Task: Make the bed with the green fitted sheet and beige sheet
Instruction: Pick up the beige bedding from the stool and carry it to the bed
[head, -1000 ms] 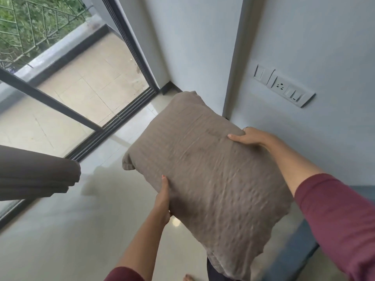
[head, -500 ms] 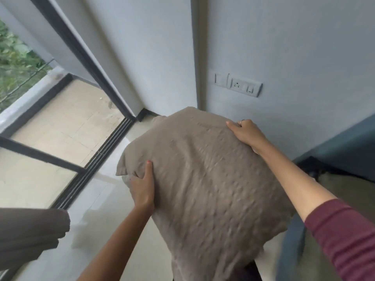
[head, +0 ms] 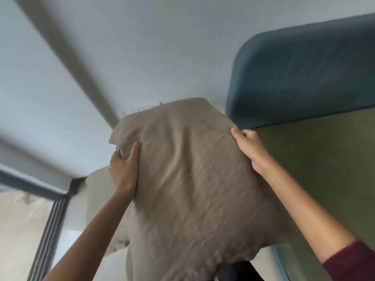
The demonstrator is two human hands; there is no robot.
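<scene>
A beige pillow (head: 194, 183) in a textured cover fills the middle of the view, held up in the air in front of me. My left hand (head: 123, 169) grips its left edge, thumb on top and fingers wrapped behind. At the pillow's upper right edge, my right hand (head: 249, 147) grips with the fingers curled over the rim. The green fitted sheet (head: 316, 169) covers the mattress to the right, below the blue padded headboard (head: 304, 69). The pillow's lower right overlaps the bed's edge.
A pale grey wall (head: 142, 47) stands behind the pillow, with a wall socket partly hidden by the pillow's top. The sliding door's dark frame (head: 48, 230) runs down the lower left, with pale floor beside it.
The view has swung right and the pillow has travelled with both hands toward the bed. The headboard and green sheet now fill the right side; the curtain at the left is gone from view.
</scene>
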